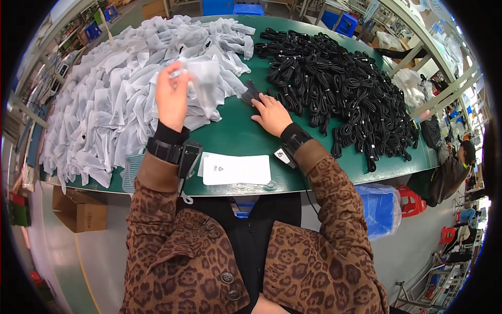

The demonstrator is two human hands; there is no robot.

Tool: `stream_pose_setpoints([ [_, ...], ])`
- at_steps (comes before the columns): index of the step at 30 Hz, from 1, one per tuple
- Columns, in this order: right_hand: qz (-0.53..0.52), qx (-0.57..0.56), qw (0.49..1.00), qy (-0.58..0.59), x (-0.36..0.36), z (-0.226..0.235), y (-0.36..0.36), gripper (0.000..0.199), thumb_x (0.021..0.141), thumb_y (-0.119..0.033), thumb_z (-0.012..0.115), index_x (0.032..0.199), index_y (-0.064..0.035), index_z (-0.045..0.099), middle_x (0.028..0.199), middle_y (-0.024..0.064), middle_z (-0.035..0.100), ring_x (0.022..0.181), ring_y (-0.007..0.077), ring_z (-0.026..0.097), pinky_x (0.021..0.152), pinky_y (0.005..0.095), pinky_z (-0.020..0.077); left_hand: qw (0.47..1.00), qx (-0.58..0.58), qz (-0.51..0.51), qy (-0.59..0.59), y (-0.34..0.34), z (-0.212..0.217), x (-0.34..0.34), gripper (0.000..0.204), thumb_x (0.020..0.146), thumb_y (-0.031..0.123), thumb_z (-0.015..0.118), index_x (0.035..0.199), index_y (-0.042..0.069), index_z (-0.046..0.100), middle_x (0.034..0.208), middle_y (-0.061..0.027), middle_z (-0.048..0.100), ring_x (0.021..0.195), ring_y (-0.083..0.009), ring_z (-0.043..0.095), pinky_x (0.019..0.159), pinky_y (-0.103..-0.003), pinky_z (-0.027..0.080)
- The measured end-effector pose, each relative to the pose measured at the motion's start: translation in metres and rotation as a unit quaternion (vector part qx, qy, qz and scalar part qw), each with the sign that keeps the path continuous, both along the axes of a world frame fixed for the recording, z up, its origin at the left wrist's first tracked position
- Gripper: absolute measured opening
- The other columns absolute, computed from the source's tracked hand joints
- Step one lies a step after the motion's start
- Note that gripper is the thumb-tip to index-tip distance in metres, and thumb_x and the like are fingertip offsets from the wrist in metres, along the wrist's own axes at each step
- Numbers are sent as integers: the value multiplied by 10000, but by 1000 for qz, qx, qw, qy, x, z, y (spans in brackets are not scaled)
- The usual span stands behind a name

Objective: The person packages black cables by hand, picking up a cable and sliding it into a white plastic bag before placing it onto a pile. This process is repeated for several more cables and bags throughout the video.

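My left hand [171,97] is raised above the green table [235,136] and pinches a thin white pouch [205,83] by its edge. A large heap of the same white pouches [104,89] lies behind and to the left of it. My right hand [272,114] rests flat on the table with its fingers on a coiled black cable [252,94]. That coil lies at the near left edge of a big pile of bundled black cables [334,83].
A white sheet of paper [236,170] lies at the table's front edge between my forearms. A cardboard box [81,212] sits under the table at left, a blue bin [379,206] and a red stool [413,201] at right. Another person [452,172] sits at far right.
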State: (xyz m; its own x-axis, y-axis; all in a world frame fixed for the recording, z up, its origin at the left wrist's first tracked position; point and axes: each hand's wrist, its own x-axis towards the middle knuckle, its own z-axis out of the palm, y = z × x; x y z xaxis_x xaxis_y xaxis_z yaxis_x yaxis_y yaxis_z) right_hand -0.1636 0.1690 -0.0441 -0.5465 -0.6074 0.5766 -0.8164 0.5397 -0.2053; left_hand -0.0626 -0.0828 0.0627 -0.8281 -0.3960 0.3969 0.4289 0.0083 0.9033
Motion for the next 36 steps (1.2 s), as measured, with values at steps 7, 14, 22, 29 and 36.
stream_pose_setpoints([
  [7, -33, 187, 982, -23, 33, 4, 26, 355, 767, -123, 741, 1076, -45, 588, 1080, 136, 571, 1066, 341, 549, 881, 447, 480, 931, -347, -95, -67, 68, -69, 64, 166, 837, 71, 708, 992, 54, 653, 983, -109, 606, 840, -264, 631, 723, -340, 511],
  [14, -56, 132, 988, -62, 84, 11, 85, 361, 740, -13, 740, 1054, -40, 565, 980, 107, 559, 861, 249, 592, 717, 368, 507, 875, -468, -121, 2, 123, -112, 81, 147, 835, 118, 728, 889, 41, 615, 863, -112, 541, 808, -316, 607, 700, -400, 499],
  [22, -44, -373, 853, -361, 121, 32, 96, 339, 844, 61, 680, 1140, -39, 549, 960, 37, 589, 796, 64, 582, 646, 223, 495, 880, -462, -104, -24, 128, -126, 82, 110, 859, 103, 689, 868, 35, 603, 847, -112, 557, 804, -325, 599, 707, -413, 492],
  [29, -99, -175, 927, -317, 128, 6, 125, 251, 838, 42, 705, 1000, -23, 525, 948, 71, 590, 752, 128, 632, 648, 263, 515, 919, -356, -141, -96, 127, -114, 83, 80, 887, 69, 642, 879, 18, 581, 831, -122, 581, 750, -323, 596, 668, -383, 478],
  [36, -99, -286, 906, -295, 160, 10, 108, 235, 865, 24, 708, 914, -41, 487, 955, 90, 601, 710, 132, 645, 628, 271, 520, 925, -331, -150, -110, 123, -114, 81, 64, 893, 40, 619, 899, 8, 564, 830, -123, 582, 724, -298, 588, 650, -355, 467],
])
